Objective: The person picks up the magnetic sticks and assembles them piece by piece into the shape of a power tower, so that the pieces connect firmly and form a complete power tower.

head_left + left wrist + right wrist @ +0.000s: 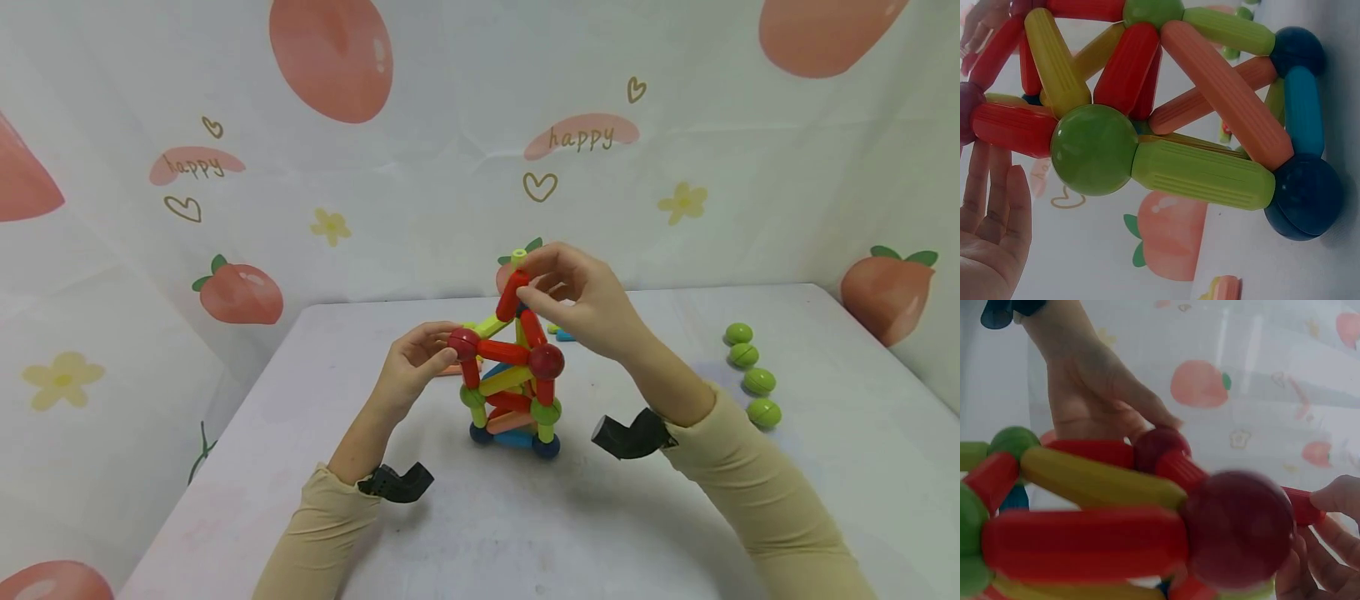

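A tower of colored magnetic rods and balls (pixel 504 353) stands on the table, with dark blue balls (pixel 546 447) at its base. At its upper left corner my left hand (pixel 408 367) holds a red ball (pixel 463 343) between thumb and fingers. In the right wrist view the left thumb rests on that red ball (pixel 1157 447). My right hand (pixel 588 304) pinches a tilted red rod (pixel 512 295) at the top of the tower; the right wrist view shows this rod (pixel 1302 506) between thumb and fingers. A light green rod end (pixel 519 257) sticks up beside the right fingertips.
Several green balls (pixel 759 381) lie in a row on the right of the white table (pixel 660 500). Behind the tower lie loose rods, among them a blue one (pixel 566 336). A fruit-printed cloth (pixel 450 192) hangs at the back.
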`<state>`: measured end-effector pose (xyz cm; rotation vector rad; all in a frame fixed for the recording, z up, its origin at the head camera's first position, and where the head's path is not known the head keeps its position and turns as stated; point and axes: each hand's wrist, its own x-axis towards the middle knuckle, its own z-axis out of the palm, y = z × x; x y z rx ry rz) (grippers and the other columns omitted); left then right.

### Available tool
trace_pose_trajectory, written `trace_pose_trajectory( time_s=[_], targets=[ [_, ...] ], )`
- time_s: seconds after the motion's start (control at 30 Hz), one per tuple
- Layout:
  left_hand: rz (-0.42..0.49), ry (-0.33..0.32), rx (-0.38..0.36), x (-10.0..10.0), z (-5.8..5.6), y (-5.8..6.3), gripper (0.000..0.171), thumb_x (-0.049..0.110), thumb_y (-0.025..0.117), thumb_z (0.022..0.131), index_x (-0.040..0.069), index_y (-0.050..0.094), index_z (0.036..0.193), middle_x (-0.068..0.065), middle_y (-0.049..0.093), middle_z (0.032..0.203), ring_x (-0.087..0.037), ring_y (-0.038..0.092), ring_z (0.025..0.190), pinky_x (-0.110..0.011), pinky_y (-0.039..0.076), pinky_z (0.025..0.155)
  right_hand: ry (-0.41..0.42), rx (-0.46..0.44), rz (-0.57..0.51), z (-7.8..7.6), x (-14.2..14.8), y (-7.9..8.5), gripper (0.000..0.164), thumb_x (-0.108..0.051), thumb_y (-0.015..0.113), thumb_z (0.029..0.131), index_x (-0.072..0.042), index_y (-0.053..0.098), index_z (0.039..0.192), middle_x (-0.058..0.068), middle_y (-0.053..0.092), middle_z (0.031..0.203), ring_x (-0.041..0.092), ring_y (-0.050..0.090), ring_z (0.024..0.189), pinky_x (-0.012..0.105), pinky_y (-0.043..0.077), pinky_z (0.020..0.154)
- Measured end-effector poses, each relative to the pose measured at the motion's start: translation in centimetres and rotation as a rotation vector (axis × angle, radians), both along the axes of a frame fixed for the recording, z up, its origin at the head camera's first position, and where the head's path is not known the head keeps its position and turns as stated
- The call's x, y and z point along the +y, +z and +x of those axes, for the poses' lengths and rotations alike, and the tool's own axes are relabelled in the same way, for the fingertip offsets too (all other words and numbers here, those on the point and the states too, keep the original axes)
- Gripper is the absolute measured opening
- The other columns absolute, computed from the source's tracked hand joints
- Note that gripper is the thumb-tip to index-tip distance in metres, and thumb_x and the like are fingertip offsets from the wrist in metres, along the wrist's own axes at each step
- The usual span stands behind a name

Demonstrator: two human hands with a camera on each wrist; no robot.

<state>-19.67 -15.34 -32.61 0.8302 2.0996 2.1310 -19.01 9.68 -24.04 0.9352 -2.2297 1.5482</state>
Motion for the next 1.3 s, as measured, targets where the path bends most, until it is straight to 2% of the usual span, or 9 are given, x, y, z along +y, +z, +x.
trace_pose_trajectory(
  time_s=[0.17, 0.43, 0.83, 0.97, 1.07, 1.3],
  targets=[
    [-0.009, 0.005, 0.000, 0.0, 0.0, -0.1, 0.023, 0.023, 0.063, 0.089, 0.031, 0.060, 0.110, 0.011, 0.065, 0.100, -0.007, 0.062, 0.093, -0.026, 0.056, 0.080, 0.017, 0.048, 0.070, 0.5, -1.6, 0.1, 0.024, -0.007, 0.066, 0.084, -0.004, 0.062, 0.108, 0.006, 0.063, 0.102, 0.014, 0.061, 0.078, 0.023, 0.053, 0.073],
    [-0.024, 0.017, -0.006, -0.1, -0.1, -0.1, 0.022, 0.023, 0.062, 0.090, 0.034, 0.060, 0.110, 0.014, 0.065, 0.101, -0.008, 0.061, 0.096, -0.029, 0.056, 0.082, 0.064, 0.080, 0.090, 0.5, -3.3, 0.1, 0.022, -0.008, 0.067, 0.084, -0.006, 0.064, 0.106, 0.005, 0.068, 0.098, 0.012, 0.060, 0.076, 0.025, 0.054, 0.068],
    [-0.017, 0.006, 0.017, -0.2, -0.1, -0.1, 0.022, 0.025, 0.062, 0.090, 0.033, 0.060, 0.110, 0.015, 0.065, 0.103, -0.007, 0.060, 0.099, -0.033, 0.055, 0.085, 0.026, 0.105, 0.136, 0.2, -4.2, 0.3, 0.022, -0.010, 0.067, 0.084, -0.007, 0.066, 0.106, 0.004, 0.070, 0.098, 0.012, 0.059, 0.073, 0.024, 0.054, 0.067],
    [-0.026, 0.016, 0.016, -0.2, -0.1, -0.1, 0.022, 0.026, 0.062, 0.090, 0.034, 0.060, 0.110, 0.015, 0.065, 0.103, -0.007, 0.060, 0.099, -0.036, 0.055, 0.086, 0.030, 0.086, 0.151, 0.2, -4.2, 0.3, 0.023, -0.011, 0.066, 0.085, -0.007, 0.066, 0.108, 0.004, 0.070, 0.100, 0.012, 0.059, 0.074, 0.025, 0.054, 0.068],
    [-0.030, 0.024, 0.008, -0.2, -0.1, -0.1, 0.022, 0.026, 0.062, 0.090, 0.034, 0.060, 0.110, 0.015, 0.065, 0.103, -0.007, 0.060, 0.099, -0.034, 0.055, 0.086, 0.036, 0.064, 0.153, 0.2, -3.7, 0.3, 0.025, -0.012, 0.066, 0.085, -0.008, 0.065, 0.110, 0.004, 0.069, 0.103, 0.013, 0.059, 0.075, 0.026, 0.053, 0.069],
    [-0.023, 0.029, -0.008, -0.1, 0.0, 0.0, 0.022, 0.022, 0.062, 0.089, 0.033, 0.061, 0.108, 0.015, 0.065, 0.102, -0.007, 0.060, 0.097, -0.029, 0.055, 0.083, -0.028, 0.021, 0.057, -0.5, -0.8, -0.1, 0.020, -0.008, 0.065, 0.086, -0.003, 0.065, 0.105, 0.006, 0.066, 0.099, 0.015, 0.063, 0.075, 0.021, 0.054, 0.071]
  ],
)
